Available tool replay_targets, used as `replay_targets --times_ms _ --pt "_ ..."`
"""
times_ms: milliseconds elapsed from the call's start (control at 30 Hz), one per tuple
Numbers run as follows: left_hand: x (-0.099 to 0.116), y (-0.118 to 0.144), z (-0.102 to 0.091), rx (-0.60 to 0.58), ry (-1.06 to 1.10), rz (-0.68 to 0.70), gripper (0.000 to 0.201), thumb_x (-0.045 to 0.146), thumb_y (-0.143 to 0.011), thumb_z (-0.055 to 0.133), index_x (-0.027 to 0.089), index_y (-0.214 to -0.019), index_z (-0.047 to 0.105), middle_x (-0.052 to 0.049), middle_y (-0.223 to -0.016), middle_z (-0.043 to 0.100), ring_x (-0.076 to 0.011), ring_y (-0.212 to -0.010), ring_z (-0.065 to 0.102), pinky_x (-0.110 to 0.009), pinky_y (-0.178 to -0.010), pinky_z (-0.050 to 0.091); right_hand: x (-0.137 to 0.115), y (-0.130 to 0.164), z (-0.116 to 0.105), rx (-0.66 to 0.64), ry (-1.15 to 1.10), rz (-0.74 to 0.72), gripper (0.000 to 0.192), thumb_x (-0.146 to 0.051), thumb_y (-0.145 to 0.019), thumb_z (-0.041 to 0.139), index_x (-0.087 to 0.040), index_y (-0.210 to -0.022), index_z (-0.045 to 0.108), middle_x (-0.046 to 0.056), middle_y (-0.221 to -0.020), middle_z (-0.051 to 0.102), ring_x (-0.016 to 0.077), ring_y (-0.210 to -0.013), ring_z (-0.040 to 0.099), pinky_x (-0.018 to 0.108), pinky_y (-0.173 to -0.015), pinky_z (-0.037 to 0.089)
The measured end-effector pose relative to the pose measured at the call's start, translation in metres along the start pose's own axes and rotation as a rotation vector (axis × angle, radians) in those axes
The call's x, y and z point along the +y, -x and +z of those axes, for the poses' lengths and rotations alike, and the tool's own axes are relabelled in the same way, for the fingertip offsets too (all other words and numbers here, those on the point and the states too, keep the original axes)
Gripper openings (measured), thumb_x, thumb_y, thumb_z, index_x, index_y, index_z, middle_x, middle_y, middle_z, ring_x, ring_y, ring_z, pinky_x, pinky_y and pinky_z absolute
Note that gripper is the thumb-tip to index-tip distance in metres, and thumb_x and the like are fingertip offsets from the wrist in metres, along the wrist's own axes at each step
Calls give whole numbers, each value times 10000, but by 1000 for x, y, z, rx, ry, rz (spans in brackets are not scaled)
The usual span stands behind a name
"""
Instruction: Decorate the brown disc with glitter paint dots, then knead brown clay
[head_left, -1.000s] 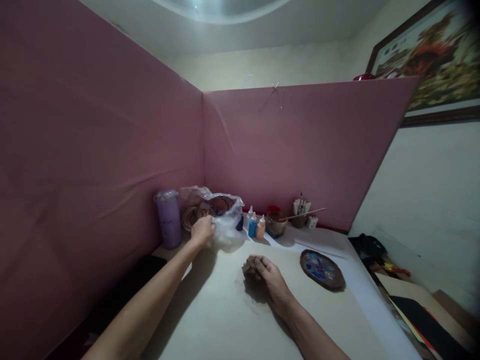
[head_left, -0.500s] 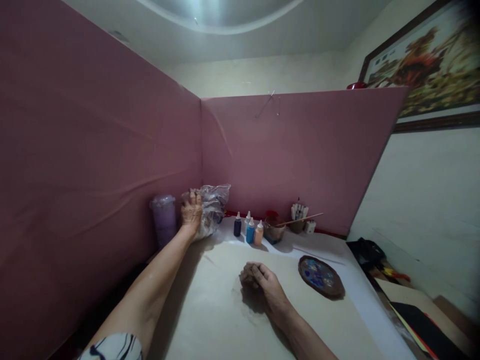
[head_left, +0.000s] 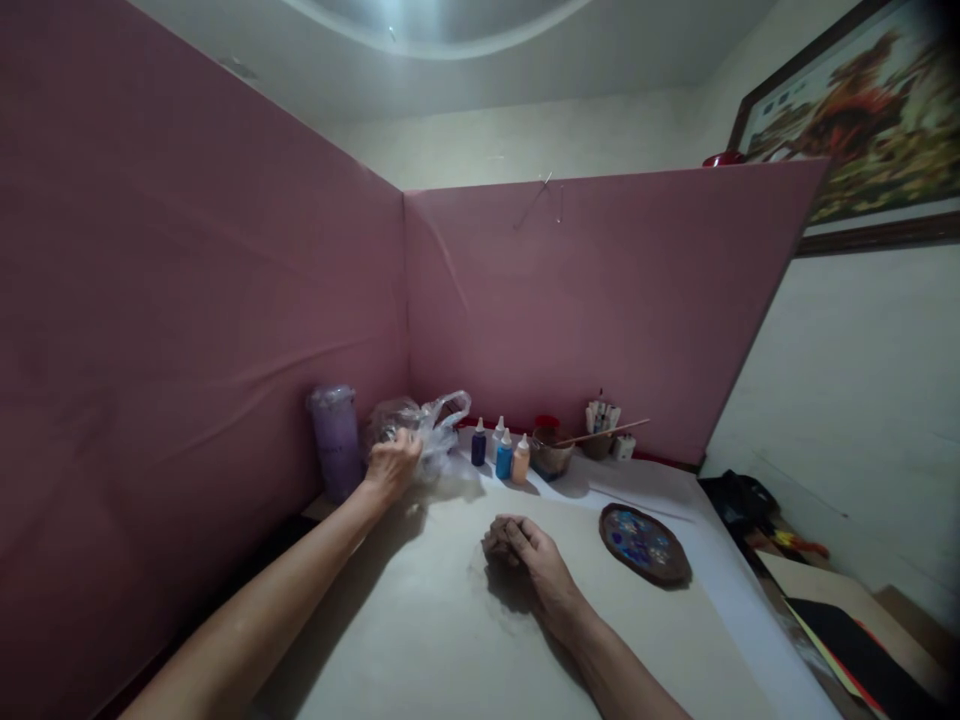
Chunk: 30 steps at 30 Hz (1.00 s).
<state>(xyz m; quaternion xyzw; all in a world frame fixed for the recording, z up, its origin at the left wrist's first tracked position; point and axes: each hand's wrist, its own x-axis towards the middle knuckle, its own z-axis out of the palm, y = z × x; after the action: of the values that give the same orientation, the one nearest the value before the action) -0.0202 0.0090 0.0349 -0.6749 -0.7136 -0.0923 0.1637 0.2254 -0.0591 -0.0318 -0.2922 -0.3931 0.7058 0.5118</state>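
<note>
My left hand reaches to the far left corner of the table and grips a crumpled clear plastic bag with something brown inside. My right hand rests in the middle of the pale table, its fingers curled over a lump of brown clay. A purple lidded cup stands just left of the bag.
Small paint bottles stand in a row at the back, beside a bowl with a stick across it and a pot of tools. A painted brown clay disc lies to the right. Pink partition boards enclose left and back.
My left hand pushed the plastic bag up against the corner, then came down with it to the table. The bag looks more bunched than a second ago. My right hand stayed on the clay.
</note>
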Motion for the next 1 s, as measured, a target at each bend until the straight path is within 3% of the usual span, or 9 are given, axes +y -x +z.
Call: replay_targets --times_ms 167,300,433,600,667,767,867,933,1000 --pt "-13 39 4 -191 6 70 248 168 -818 451 158 -966 650 -140 -1041 567 -242 -812 644 -331 -700 478 -2 2 2 -24 -12 -12 390 -487 -708 753 -191 -907 595 26 -741 643 145 -631 592 263 -552 484" --pt "-18 53 6 -248 51 78 302 346 -869 430 177 -907 677 -132 -1002 586 -244 -807 645 -336 -686 483 -3 2 4 3 -22 -24 425 -491 -658 788 -185 -888 603 16 -698 626 146 -620 583 263 -555 478" --pt "-12 56 8 -113 73 54 308 363 -841 492 134 -811 696 -168 -998 613 -303 -950 607 -389 -792 453 -5 4 6 10 2 -44 452 -513 -636 793 -177 -875 609 20 -685 627 148 -607 581 264 -545 477" --pt "-7 54 9 -28 228 -57 239 264 -828 485 141 -737 669 -102 -816 672 -204 -809 629 -284 -724 434 -7 7 9 28 30 -35 467 -530 -637 785 -181 -890 607 32 -720 651 159 -627 603 270 -543 493" --pt "-8 54 7 15 277 -146 278 292 -864 438 139 -822 666 -79 -796 679 -171 -747 628 -250 -672 432 -7 7 9 30 30 -40 457 -528 -644 782 -185 -890 606 33 -730 657 164 -641 613 271 -546 497" --pt "-9 56 2 208 482 -272 343 270 -880 426 130 -1142 599 -74 -893 701 -148 -757 637 -225 -676 451 -5 5 7 29 31 -29 438 -507 -664 778 -191 -906 598 30 -739 658 168 -659 622 277 -555 507" --pt "-10 60 1 288 564 -111 491 176 -876 394 188 -1362 460 -76 -973 710 -153 -745 646 -258 -728 476 -4 4 5 29 30 11 427 -494 -677 775 -196 -924 594 22 -749 654 156 -634 614 283 -551 513" --pt "-10 61 1 241 551 30 486 141 -871 363 218 -1322 526 -79 -1008 710 -170 -808 659 -283 -787 482 -4 4 4 26 25 7 420 -486 -675 779 -194 -919 601 23 -763 657 149 -637 614 274 -559 513" --pt "-10 59 0 211 610 19 446 144 -864 363 199 -1232 609 -84 -1082 699 -184 -936 655 -282 -857 476 -5 5 4 24 24 -4 406 -478 -677 781 -193 -907 607 25 -760 661 148 -646 618 266 -569 511"
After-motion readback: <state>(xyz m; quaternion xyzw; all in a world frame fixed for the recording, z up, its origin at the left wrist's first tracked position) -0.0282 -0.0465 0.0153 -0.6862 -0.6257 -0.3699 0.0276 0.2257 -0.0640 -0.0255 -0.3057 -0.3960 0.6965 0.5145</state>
